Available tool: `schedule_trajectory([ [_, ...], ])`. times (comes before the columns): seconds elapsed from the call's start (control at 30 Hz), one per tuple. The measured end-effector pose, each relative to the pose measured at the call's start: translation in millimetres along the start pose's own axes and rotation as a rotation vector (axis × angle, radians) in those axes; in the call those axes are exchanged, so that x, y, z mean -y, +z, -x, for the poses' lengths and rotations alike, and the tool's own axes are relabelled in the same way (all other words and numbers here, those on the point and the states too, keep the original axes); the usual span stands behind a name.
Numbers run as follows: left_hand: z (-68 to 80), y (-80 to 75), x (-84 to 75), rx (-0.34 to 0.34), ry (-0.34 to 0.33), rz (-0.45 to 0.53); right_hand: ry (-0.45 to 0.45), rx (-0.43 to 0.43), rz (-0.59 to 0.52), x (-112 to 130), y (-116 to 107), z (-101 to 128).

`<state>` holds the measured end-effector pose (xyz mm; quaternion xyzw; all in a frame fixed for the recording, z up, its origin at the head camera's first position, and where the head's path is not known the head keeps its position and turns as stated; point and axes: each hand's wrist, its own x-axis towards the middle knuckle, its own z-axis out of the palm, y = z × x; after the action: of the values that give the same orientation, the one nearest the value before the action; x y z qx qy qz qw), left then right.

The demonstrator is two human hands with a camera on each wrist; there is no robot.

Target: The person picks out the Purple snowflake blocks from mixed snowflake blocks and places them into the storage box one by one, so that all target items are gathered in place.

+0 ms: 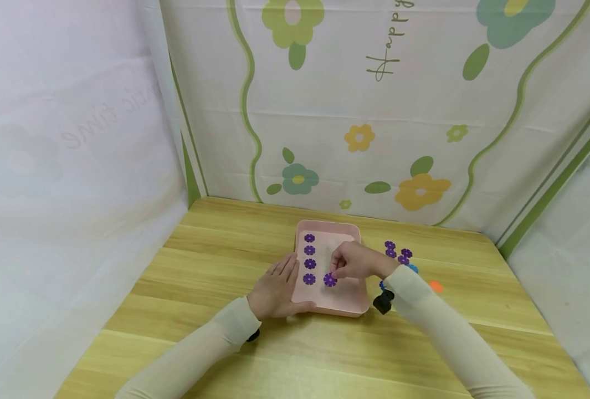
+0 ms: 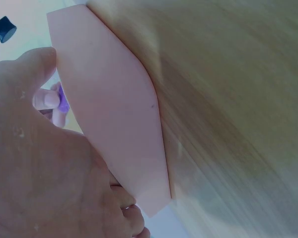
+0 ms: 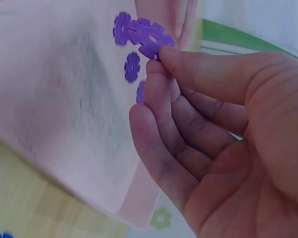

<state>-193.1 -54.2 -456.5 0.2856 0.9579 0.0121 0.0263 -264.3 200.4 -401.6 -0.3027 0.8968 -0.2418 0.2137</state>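
Placing was under way: right hand pinched a purple flower piece just over the pink tray, seemingly beginning a second column; left hand, fingers straight, steadied the rim. Next needed lowering beside the row.

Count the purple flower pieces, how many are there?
9: four in a column on the pink tray, one purple flower piece pinched by the right hand, four on the table beside it. Others may be hidden.

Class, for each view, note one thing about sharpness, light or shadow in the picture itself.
Head view: evenly lit and sharp, soft shadows under both arms on the table. Left wrist view: the left hand fills the frame, blurred. Right wrist view: the purple disc is sharp, a grey shadow on the pink tray.
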Motion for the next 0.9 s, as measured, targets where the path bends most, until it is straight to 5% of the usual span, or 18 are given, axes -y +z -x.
schedule_trajectory([
  [0.47,-0.5,0.3,0.3,-0.007,0.018,-0.028,-0.05,-0.024,-0.048,4.2,40.0,-23.4],
  [0.9,-0.6,0.6,0.7,-0.005,0.025,-0.036,0.045,-0.043,-0.074,4.6,58.3,-25.8],
])
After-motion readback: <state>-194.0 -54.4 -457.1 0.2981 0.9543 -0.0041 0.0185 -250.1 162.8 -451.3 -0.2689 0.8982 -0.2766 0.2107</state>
